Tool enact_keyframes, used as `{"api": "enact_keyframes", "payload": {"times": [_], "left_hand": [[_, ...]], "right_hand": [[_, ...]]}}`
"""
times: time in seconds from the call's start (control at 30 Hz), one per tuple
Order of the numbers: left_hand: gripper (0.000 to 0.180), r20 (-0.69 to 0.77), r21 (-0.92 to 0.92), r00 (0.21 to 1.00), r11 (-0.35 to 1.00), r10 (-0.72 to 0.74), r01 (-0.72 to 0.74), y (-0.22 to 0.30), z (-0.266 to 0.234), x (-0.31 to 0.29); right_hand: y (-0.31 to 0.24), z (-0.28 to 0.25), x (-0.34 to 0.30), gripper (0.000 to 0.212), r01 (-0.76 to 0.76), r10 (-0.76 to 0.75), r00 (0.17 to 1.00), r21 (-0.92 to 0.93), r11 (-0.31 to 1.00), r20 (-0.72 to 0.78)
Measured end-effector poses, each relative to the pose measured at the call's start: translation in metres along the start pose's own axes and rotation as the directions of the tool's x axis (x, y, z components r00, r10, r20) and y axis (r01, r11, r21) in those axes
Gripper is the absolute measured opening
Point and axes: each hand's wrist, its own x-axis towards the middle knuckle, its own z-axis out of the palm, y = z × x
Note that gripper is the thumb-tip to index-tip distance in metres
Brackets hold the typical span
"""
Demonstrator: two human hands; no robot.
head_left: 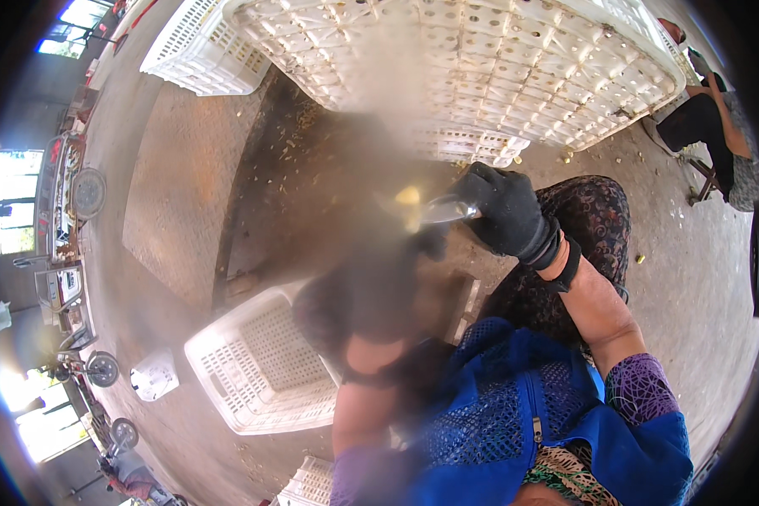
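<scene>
My right hand, in a black glove, is closed around a shiny metal tool with a smooth, blade-like end pointing left. Whether it is a knife or a peeler I cannot make out. Beside the tool's tip is a small pale yellow piece, partly blurred. My left hand, also dark-gloved, is just below and left of that piece. A hazy smear across the view hides its fingers, so its grip on the piece does not show. Both hands are in front of my body, over the floor.
A large white plastic crate stands ahead, tilted, beside another white crate. A third crate lies at lower left. Yellow scraps dot the floor near a flat sheet. Another person sits at right. Motorcycles stand far left.
</scene>
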Motion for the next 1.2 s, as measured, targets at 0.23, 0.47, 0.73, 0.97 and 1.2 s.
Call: {"api": "enact_keyframes", "payload": {"times": [0.23,0.47,0.73,0.97,1.2], "left_hand": [[0.043,0.117,-0.036,0.989,0.994,-0.095,0.1,0.018,-0.018,-0.007],[0.041,0.0,-0.089,0.998,0.994,0.071,-0.07,0.006,-0.01,-0.005],[0.033,-0.032,-0.136,0.996,0.987,0.084,-0.088,0.005,-0.013,-0.015],[0.027,-0.453,-0.321,0.865,0.866,0.216,-0.384,-0.001,0.007,0.007],[0.028,0.091,-0.83,0.979,-0.558,-0.18,-0.025,-0.011,-0.026,-0.014]], "right_hand": [[-0.001,-0.004,0.003,0.03,0.058,-0.057,0.998,0.031,0.998,-0.031],[-0.003,-0.009,0.013,0.02,-0.125,0.114,0.989,-0.134,0.983,-0.09],[-0.007,-0.004,0.01,0.027,0.019,-0.017,0.994,0.014,1.0,-0.112],[-0.006,-0.009,0.01,0.028,0.046,-0.043,0.999,0.093,0.995,-0.032],[0.022,0.002,0.007,0.021,-0.32,0.319,0.947,-0.021,0.947,-0.047]]}}
